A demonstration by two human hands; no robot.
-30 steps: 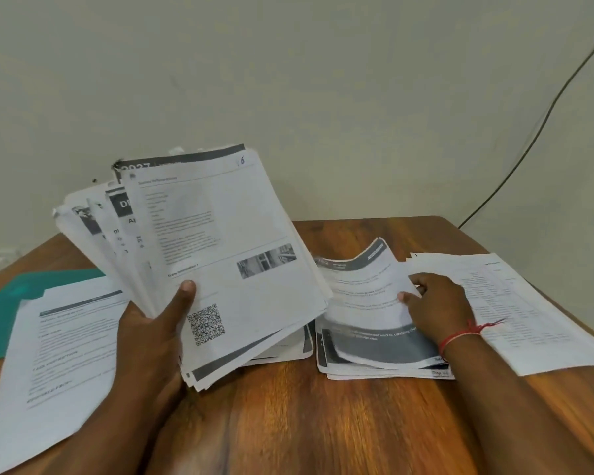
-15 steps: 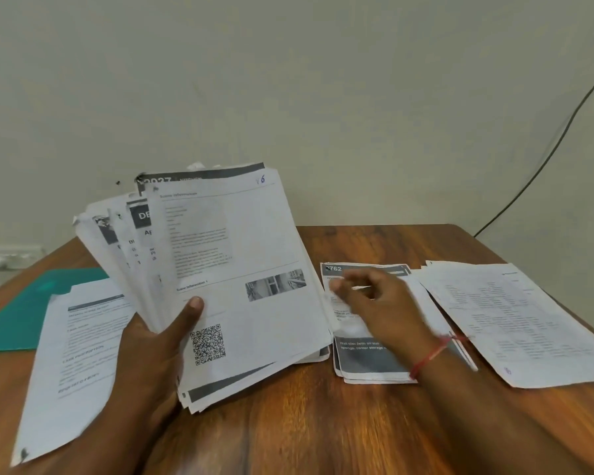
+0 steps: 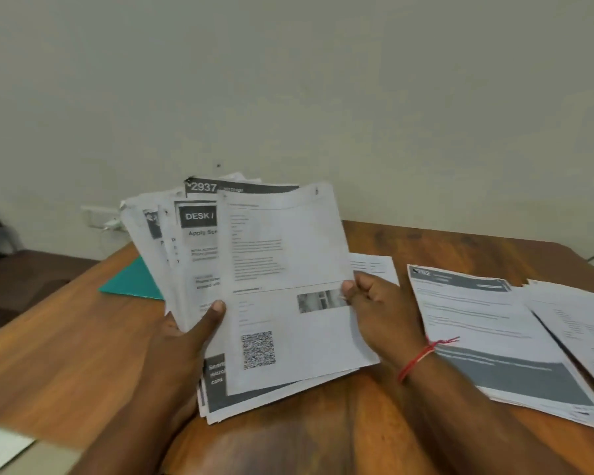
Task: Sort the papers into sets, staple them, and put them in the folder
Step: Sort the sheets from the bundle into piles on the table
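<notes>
Item count: one fan of papers (image 3: 282,255); one stack headed 762 (image 3: 477,317); one stack at the right edge (image 3: 583,317); one teal folder (image 3: 131,282); one worktop (image 3: 66,354); two hands: left hand (image 3: 182,344), right hand (image 3: 381,313).

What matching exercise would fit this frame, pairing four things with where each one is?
Things:
1. front sheet with the QR code
2. fanned stack of papers
3. teal folder
4. pile headed 762

Places:
A. flat on the table, to the right of the right hand
B. pinched at its right edge by the right hand
C. gripped by the left hand, thumb on the front
D. on the table, partly hidden behind the held papers

Pairs: 1-B, 2-C, 3-D, 4-A
</notes>
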